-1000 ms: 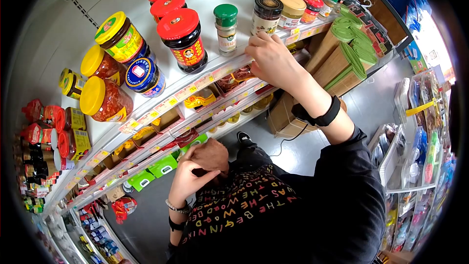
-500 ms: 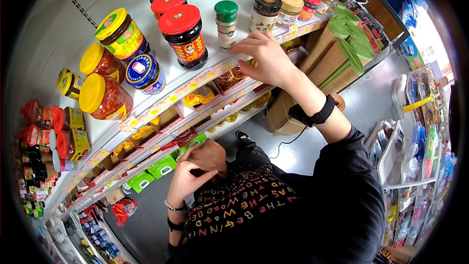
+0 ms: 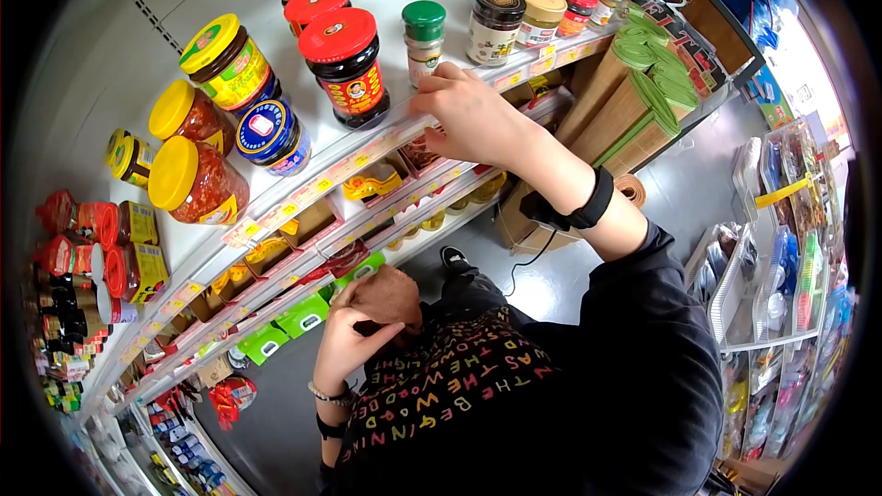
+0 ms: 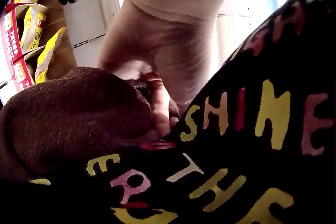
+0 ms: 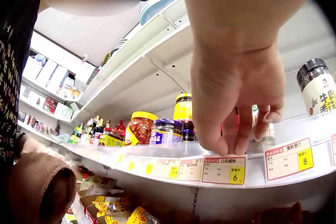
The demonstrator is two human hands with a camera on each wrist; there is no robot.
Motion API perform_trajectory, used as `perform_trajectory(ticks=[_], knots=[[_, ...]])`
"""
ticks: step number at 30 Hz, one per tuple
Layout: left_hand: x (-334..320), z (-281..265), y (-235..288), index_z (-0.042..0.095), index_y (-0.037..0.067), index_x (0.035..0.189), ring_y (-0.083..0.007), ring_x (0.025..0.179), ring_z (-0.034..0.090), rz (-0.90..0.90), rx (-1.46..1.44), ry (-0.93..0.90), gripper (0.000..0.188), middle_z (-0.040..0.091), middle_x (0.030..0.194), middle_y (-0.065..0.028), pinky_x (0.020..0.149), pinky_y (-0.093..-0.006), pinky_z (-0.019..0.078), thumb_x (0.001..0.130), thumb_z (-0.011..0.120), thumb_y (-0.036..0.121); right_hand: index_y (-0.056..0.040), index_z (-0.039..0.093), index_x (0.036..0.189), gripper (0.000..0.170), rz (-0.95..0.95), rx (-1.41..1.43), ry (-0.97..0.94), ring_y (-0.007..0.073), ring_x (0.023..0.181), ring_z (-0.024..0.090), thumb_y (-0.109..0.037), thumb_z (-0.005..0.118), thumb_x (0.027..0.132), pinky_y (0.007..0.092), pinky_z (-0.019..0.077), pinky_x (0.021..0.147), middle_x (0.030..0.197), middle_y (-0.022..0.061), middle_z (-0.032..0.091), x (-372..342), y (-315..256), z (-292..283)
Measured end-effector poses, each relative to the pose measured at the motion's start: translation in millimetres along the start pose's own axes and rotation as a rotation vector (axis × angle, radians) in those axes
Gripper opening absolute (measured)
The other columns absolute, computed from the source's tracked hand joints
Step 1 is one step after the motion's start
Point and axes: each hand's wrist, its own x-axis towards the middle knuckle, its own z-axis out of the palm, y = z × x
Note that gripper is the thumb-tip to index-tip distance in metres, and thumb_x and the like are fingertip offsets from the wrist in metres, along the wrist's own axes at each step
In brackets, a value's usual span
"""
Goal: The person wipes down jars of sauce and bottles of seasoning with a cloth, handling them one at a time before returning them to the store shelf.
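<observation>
My left hand [image 3: 342, 349] grips a brown cloth [image 3: 389, 294] in front of my shirt. Its bunched brown fabric [image 4: 73, 119] fills the lower left of the left wrist view. My right hand [image 3: 470, 115] is at the front edge of the top shelf, just before a small green-capped spice shaker [image 3: 424, 23] whose lower part it covers. In the right wrist view, loosely bent fingers hang over a price tag [image 5: 224, 170] on the shelf edge. A red-lidded sauce jar [image 3: 349, 69] stands left of the shaker; a black-lidded jar [image 3: 496, 26] stands to its right.
Several yellow-lidded jars, one holding red sauce [image 3: 197, 179], and a blue-lidded jar [image 3: 274, 136] stand at the left. Rolled mats with green edging [image 3: 625, 110] lean beyond the shelf's right end. A rack of packaged goods [image 3: 781, 248] is behind at the right.
My right hand has moved left along the shelf edge, from the black-lidded jar to in front of the green-capped shaker. The left hand keeps holding the cloth, nearly still.
</observation>
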Motion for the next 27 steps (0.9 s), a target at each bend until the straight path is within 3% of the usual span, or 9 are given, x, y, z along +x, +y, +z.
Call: perform_trajectory(ticks=[7, 12, 18, 23, 27], knots=[[-5, 0, -3, 0.078, 0.008, 0.087, -0.0353, 0.119, 0.054, -0.031, -0.024, 0.020, 0.023, 0.058, 0.126, -0.0219, 0.101, -0.0424, 0.0396, 0.067, 0.084, 0.018, -0.0010, 0.064, 0.096, 0.026, -0.020, -0.100, -0.013, 0.0298, 0.107, 0.054, -0.002, 0.064, 0.070, 0.0371, 0.0498, 0.089, 0.104, 0.0099, 0.060, -4, -5, 2], [-7, -3, -2, 0.077, 0.008, 0.087, -0.0356, 0.119, 0.054, -0.036, -0.054, 0.028, 0.023, 0.058, 0.127, -0.0224, 0.100, -0.0428, 0.0402, 0.067, 0.084, 0.019, -0.0043, 0.064, 0.100, 0.031, 0.058, -0.132, -0.092, 0.0257, 0.109, 0.054, -0.001, 0.063, 0.070, 0.0385, 0.0499, 0.087, 0.106, 0.0076, 0.061, -6, -14, -10], [-11, -7, 1, 0.077, 0.008, 0.086, -0.0355, 0.118, 0.055, -0.043, -0.047, 0.056, 0.022, 0.059, 0.125, -0.0218, 0.100, -0.0427, 0.0403, 0.067, 0.084, 0.018, -0.0074, 0.065, 0.099, 0.030, 0.025, -0.221, -0.146, 0.0220, 0.112, 0.054, -0.002, 0.063, 0.069, 0.0400, 0.0459, 0.089, 0.103, 0.0038, 0.064, 0, -6, -12], [-14, -9, 2, 0.077, 0.009, 0.086, -0.0347, 0.119, 0.054, -0.076, -0.088, 0.066, 0.021, 0.061, 0.122, -0.0212, 0.100, -0.0424, 0.0401, 0.068, 0.083, 0.017, -0.0046, 0.064, 0.109, 0.040, 0.067, -0.167, -0.179, 0.0275, 0.114, 0.053, 0.001, 0.061, 0.070, 0.0409, 0.0439, 0.099, 0.110, 0.0087, 0.064, 0, -5, -16], [-17, -9, -2, 0.077, 0.009, 0.087, -0.0350, 0.119, 0.054, -0.054, -0.077, 0.082, 0.022, 0.061, 0.122, -0.0214, 0.099, -0.0424, 0.0406, 0.067, 0.083, 0.016, -0.0016, 0.063, 0.111, 0.043, 0.146, -0.164, -0.248, 0.0310, 0.107, 0.056, 0.003, 0.058, 0.068, 0.0395, 0.0467, 0.096, 0.103, 0.0136, 0.066, 3, -3, -28]])
